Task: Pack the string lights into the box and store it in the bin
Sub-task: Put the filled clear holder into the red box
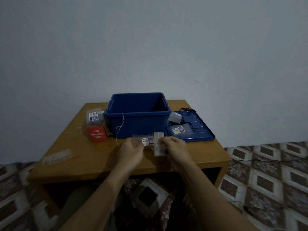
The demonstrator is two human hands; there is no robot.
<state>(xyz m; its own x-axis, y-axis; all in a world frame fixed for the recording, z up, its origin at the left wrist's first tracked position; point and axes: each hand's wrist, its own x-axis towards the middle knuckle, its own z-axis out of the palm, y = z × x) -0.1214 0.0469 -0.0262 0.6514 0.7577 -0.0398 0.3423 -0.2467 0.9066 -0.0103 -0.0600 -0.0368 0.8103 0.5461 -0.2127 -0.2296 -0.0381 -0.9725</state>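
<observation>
Over the front middle of the table, my left hand [131, 151] grips a clear plastic box [146, 140] with a printed label. My right hand [173, 148] holds a clear battery pack [158, 145] of the string lights against that box's right end. A thin light wire [119, 129] rises from my hands and hangs in front of the blue bin [138, 112], which stands open at the back of the table. The bin's inside is dark and I cannot tell what is in it.
A red "LED Decorative Lights" box [98, 135] and a clear pack [94, 116] sit left of the bin. The blue lid [198, 129] lies to the right, carrying a clear pack [180, 130], a grey box [175, 117] and black cable. A clear sleeve [56, 156] lies front left.
</observation>
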